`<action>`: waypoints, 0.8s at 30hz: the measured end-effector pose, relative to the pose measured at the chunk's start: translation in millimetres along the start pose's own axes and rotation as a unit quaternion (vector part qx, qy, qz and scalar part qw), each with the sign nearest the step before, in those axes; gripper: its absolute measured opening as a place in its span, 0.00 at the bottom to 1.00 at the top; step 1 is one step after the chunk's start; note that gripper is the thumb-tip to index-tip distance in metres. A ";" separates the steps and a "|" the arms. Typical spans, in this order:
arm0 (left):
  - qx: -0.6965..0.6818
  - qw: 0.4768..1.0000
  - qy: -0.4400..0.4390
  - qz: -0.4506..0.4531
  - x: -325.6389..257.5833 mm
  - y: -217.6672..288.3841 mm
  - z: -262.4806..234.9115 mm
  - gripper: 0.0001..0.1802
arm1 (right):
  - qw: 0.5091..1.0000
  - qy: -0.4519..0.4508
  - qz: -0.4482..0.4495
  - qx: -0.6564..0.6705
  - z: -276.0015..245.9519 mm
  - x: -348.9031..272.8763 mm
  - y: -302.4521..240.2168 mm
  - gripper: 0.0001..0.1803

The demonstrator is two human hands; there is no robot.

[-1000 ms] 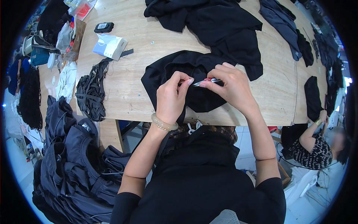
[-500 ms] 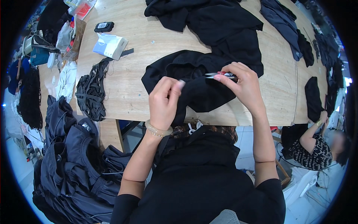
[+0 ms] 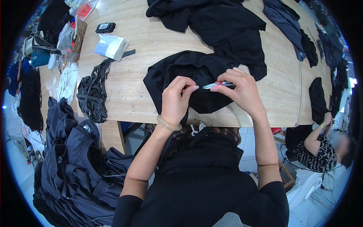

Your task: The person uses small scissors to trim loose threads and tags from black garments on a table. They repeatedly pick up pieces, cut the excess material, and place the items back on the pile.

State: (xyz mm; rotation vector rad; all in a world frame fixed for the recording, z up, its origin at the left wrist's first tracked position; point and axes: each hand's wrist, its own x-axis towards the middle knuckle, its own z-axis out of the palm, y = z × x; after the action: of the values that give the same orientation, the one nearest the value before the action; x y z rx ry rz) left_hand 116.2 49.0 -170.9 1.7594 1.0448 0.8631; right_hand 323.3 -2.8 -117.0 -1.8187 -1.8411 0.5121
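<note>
A black garment (image 3: 211,99) lies bunched at the table's near edge, with its opening toward me. My right hand (image 3: 242,87) is closed round small thread snips (image 3: 208,86) with silver blades and a bit of red. The blades point left, over the garment, and look nearly together. Just left of their tips, my left hand (image 3: 176,94) pinches thumb against forefinger above the cloth. Whatever is in that pinch is too small or too dark to make out. A beaded bracelet and a bangle (image 3: 168,124) circle my left wrist.
More black cloth (image 3: 223,19) spreads across the far table. To the left are a tissue box (image 3: 112,46), a small black case (image 3: 105,27) and a heap of dark straps (image 3: 92,94). Dark garments (image 3: 79,162) hang at the lower left. Another person (image 3: 317,145) sits at the right.
My left hand has moved right and its thumb and forefinger have come together. The right hand has brought the snips slightly down and left, and their blades have closed.
</note>
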 end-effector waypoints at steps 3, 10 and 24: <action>0.002 1.000 -0.004 -0.009 0.1 -3.1 0.5 0.03 | 1.000 0.007 -0.025 -0.019 3.3 3.5 -4.1 0.20; 0.025 1.000 -0.013 -0.006 1.2 -0.4 0.8 0.03 | 0.996 -0.013 -0.049 -0.073 6.1 10.9 -11.7 0.18; -0.255 0.954 -0.059 -0.148 -46.3 8.6 -14.9 0.20 | 0.994 0.091 0.030 0.057 -4.3 8.3 2.3 0.16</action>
State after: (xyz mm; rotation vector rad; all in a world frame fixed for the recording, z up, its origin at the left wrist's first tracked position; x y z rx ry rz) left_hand 87.1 9.8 -163.1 1.1700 0.8793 0.7454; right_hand 327.7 5.3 -114.1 -1.7871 -1.6085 0.4473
